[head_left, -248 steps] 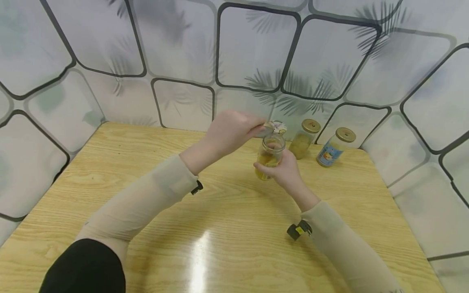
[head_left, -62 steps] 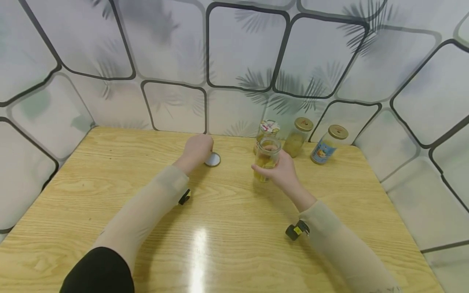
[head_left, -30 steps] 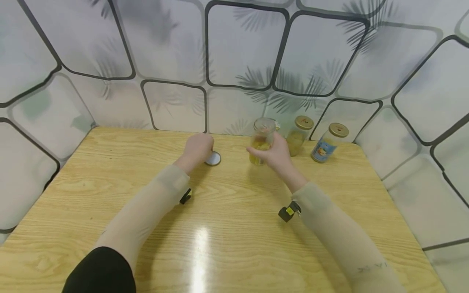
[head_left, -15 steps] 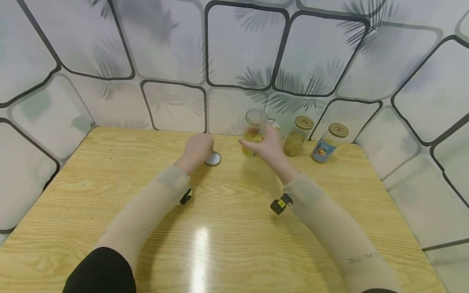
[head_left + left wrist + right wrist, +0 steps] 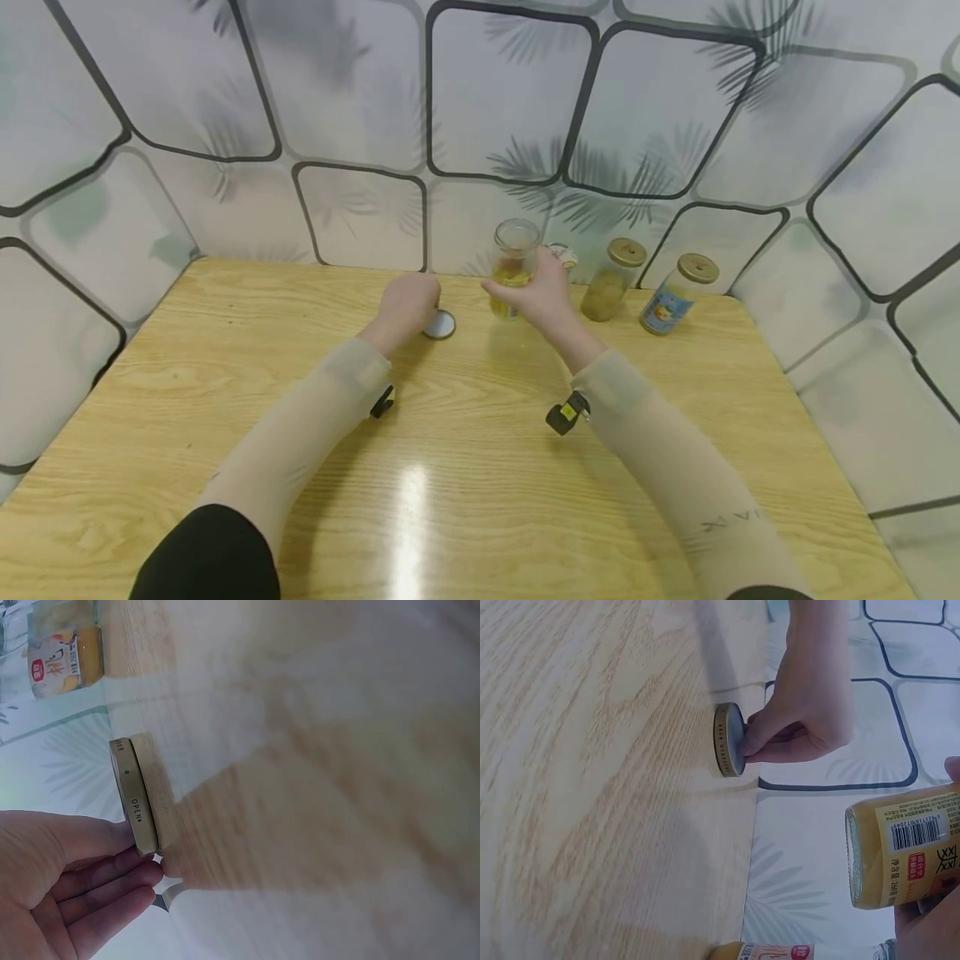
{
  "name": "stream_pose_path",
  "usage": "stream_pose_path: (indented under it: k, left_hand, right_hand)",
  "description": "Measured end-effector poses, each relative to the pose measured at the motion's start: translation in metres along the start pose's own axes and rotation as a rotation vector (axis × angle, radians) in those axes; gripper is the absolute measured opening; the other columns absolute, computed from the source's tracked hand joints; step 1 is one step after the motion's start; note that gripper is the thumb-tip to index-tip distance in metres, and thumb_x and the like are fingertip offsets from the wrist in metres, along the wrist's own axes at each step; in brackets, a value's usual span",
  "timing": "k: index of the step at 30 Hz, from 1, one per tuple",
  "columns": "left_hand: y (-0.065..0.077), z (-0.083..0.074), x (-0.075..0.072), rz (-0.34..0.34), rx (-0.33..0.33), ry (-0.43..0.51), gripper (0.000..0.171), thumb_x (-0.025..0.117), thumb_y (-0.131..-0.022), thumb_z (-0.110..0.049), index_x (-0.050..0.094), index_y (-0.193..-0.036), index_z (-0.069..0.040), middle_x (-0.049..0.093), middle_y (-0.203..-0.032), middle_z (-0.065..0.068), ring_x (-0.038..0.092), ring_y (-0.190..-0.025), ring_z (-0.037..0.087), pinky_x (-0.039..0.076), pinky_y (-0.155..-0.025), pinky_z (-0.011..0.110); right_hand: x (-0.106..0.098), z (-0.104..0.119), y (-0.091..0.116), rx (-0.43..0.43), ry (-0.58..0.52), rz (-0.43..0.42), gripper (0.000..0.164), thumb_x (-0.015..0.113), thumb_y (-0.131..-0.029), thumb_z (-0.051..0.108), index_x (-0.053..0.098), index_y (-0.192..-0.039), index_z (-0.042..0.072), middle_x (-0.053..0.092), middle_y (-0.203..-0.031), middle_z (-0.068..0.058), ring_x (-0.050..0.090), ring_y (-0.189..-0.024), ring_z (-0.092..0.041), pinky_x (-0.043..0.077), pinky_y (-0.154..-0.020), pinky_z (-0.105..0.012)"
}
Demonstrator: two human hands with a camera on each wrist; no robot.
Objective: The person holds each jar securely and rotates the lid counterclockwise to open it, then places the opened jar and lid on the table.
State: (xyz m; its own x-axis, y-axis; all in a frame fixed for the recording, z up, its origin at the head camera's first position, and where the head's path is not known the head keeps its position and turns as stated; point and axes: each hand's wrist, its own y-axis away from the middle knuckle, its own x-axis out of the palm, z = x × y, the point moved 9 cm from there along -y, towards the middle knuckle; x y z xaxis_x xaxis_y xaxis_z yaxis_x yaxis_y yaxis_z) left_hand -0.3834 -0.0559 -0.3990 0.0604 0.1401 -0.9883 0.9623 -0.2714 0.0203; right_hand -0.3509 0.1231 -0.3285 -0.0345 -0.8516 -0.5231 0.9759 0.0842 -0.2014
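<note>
My left hand (image 5: 407, 307) holds the edge of a gold metal lid (image 5: 441, 325) that lies with its pale inside up on the wooden table. In the left wrist view, thumb and fingers meet at the lid's rim (image 5: 136, 796), where "OPEN" is printed. My right hand (image 5: 543, 292) grips an uncapped glass jar (image 5: 512, 275) of yellow fruit, thumb on the near side and fingers round the back. The right wrist view has this jar (image 5: 900, 847) upright and raised off the table, its barcode label showing.
Right of the held jar stand a lidded jar (image 5: 562, 255), mostly hidden by my right hand, a gold-lidded jar (image 5: 613, 279) and a blue-labelled jar (image 5: 671, 304). A patterned wall (image 5: 360, 208) rises behind the table (image 5: 480, 467).
My left hand has brought the lid from near the jar's mouth down to the table at left. Over the last second my right hand has moved the jar left and back, toward the wall.
</note>
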Motion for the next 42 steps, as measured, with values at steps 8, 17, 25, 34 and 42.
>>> stream_pose_path:
  k: [8, 17, 25, 34, 42]
  left_hand:
    - [0.001, -0.002, -0.001, -0.011, 0.004, -0.002, 0.034, 0.062, -0.1, -0.001, 0.066, -0.067, -0.009, 0.066, -0.07, 0.003, 0.046, -0.066, 0.017, 0.044, -0.059, 0.03]
    - [0.001, -0.003, 0.0, -0.012, 0.004, -0.006, 0.028, 0.063, -0.1, -0.002, 0.073, -0.075, -0.007, 0.075, -0.079, 0.006, 0.049, -0.067, 0.017, 0.051, -0.062, 0.033]
    - [0.001, -0.002, 0.0, -0.021, 0.005, -0.003, 0.024, 0.065, -0.099, -0.002, 0.076, -0.078, -0.006, 0.078, -0.083, 0.008, 0.052, -0.069, 0.017, 0.057, -0.067, 0.037]
    - [0.0, -0.001, -0.001, -0.027, 0.008, -0.008, 0.024, 0.066, -0.099, -0.003, 0.077, -0.078, -0.005, 0.079, -0.084, 0.008, 0.053, -0.069, 0.017, 0.059, -0.068, 0.037]
    - [0.002, -0.002, -0.001, -0.016, 0.011, -0.004, 0.028, 0.066, -0.099, -0.003, 0.074, -0.073, -0.006, 0.077, -0.079, 0.007, 0.051, -0.066, 0.017, 0.053, -0.063, 0.033]
  right_hand:
    - [0.003, -0.008, -0.001, -0.005, -0.012, -0.006, 0.055, 0.088, -0.087, 0.021, 0.064, -0.132, 0.004, 0.071, -0.126, -0.017, 0.062, -0.124, -0.034, 0.047, -0.112, -0.052]
    - [0.007, -0.021, -0.002, 0.017, -0.043, 0.004, 0.054, 0.089, -0.086, 0.019, 0.064, -0.13, 0.003, 0.072, -0.122, -0.018, 0.064, -0.12, -0.035, 0.049, -0.112, -0.05]
    - [0.015, -0.033, -0.001, 0.06, -0.082, 0.032, 0.06, 0.091, -0.084, 0.018, 0.063, -0.136, 0.007, 0.071, -0.127, -0.016, 0.062, -0.127, -0.033, 0.044, -0.119, -0.051]
    - [0.02, -0.041, 0.001, 0.121, -0.022, 0.028, 0.064, 0.092, -0.084, 0.023, 0.061, -0.138, 0.008, 0.07, -0.13, -0.015, 0.061, -0.13, -0.035, 0.046, -0.118, -0.05]
    - [0.029, -0.056, 0.004, 0.188, -0.003, 0.028, 0.057, 0.092, -0.084, 0.027, 0.063, -0.129, 0.009, 0.071, -0.129, -0.013, 0.063, -0.125, -0.034, 0.05, -0.113, -0.049]
